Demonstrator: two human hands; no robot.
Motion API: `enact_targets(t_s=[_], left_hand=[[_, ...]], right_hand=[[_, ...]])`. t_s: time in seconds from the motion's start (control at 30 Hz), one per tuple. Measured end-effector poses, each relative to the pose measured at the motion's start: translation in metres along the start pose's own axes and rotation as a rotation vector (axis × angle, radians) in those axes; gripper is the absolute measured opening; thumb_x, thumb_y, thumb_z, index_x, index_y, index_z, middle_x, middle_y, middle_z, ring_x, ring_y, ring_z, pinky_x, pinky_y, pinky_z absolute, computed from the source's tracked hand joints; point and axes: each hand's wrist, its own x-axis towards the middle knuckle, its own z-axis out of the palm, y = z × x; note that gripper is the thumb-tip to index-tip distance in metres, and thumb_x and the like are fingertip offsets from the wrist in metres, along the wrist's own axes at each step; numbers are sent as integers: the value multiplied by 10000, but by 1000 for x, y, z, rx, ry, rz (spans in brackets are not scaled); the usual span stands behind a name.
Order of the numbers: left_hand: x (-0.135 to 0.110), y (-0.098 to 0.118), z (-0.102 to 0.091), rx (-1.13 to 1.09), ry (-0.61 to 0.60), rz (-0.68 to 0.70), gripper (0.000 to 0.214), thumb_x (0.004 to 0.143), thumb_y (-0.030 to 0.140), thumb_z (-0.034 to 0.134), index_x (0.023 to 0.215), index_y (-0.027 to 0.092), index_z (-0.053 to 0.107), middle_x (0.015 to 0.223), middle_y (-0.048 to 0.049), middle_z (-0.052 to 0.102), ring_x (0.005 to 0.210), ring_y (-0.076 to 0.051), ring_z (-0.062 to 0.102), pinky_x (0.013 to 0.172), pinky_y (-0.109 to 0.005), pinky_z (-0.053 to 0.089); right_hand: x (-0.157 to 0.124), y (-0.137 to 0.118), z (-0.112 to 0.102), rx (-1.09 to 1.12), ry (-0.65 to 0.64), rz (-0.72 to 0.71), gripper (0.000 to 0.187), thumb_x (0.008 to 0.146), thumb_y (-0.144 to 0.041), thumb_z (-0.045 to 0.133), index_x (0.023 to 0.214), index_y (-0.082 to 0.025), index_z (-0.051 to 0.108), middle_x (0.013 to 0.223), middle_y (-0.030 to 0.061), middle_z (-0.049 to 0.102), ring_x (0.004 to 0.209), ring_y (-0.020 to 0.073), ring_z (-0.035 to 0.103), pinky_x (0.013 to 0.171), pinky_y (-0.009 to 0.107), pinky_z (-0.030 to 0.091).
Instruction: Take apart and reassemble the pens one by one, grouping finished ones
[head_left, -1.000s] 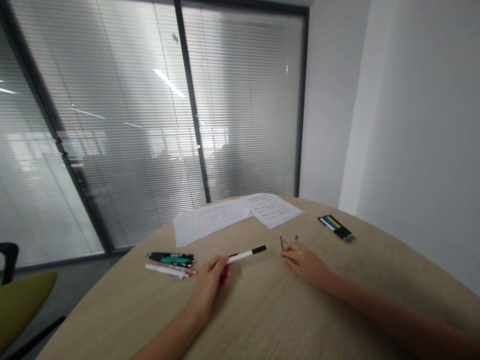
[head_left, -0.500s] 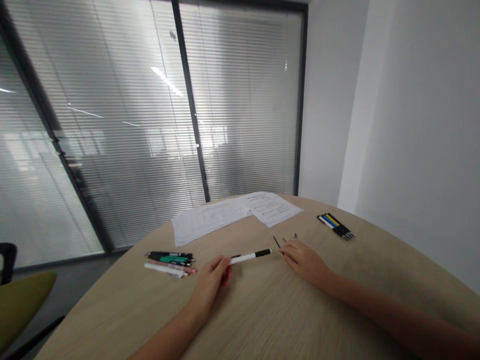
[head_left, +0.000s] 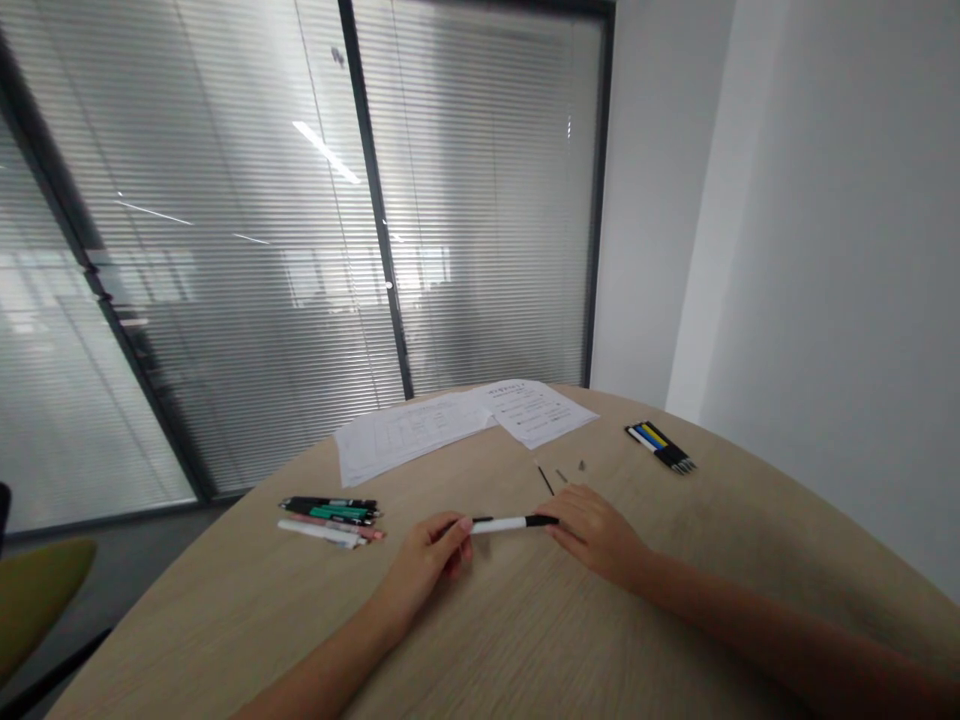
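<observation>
My left hand [head_left: 435, 550] is closed around the clip end of a white pen [head_left: 499, 525] with a black grip section, held level just above the table. My right hand [head_left: 596, 530] meets the pen's black end, its thumb and fingers pinched there and partly covering it. Just beyond the right hand lie a thin dark refill [head_left: 544, 477], a small spring-like piece [head_left: 561, 475] and a tiny dark grey part [head_left: 582, 465].
Several pens [head_left: 334, 515], black, green, pink and white, lie grouped on the left of the round wooden table [head_left: 480, 640]. Printed sheets [head_left: 416, 435] lie at the far edge. Another row of pens [head_left: 660, 447] is at the right. A green chair [head_left: 37, 600] stands at the left.
My right hand has moved from beside the refill to the pen's black end and closed on it. The left hand still holds the pen, now more level. The view has shifted slightly.
</observation>
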Motion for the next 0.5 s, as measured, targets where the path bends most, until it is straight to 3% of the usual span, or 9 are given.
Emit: enact_targets(t_s=[0.2, 0.5], left_hand=[[1, 0, -1, -108, 112, -2, 356, 639, 482, 512, 489, 159, 525, 410, 33, 450, 391, -86, 385, 420, -207, 263], [1, 0, -2, -101, 132, 0, 337, 647, 462, 508, 503, 158, 518, 425, 37, 445, 402, -88, 391, 434, -213, 265]], right_hand=[[-1, 8, 2, 25, 53, 143, 184, 824, -186, 435, 958, -198, 560, 868, 56, 619, 841, 183, 543, 766, 340, 445], [0, 10, 2, 70, 80, 219, 176, 823, -186, 424, 930, -210, 563, 870, 53, 599, 857, 175, 541, 778, 331, 448]])
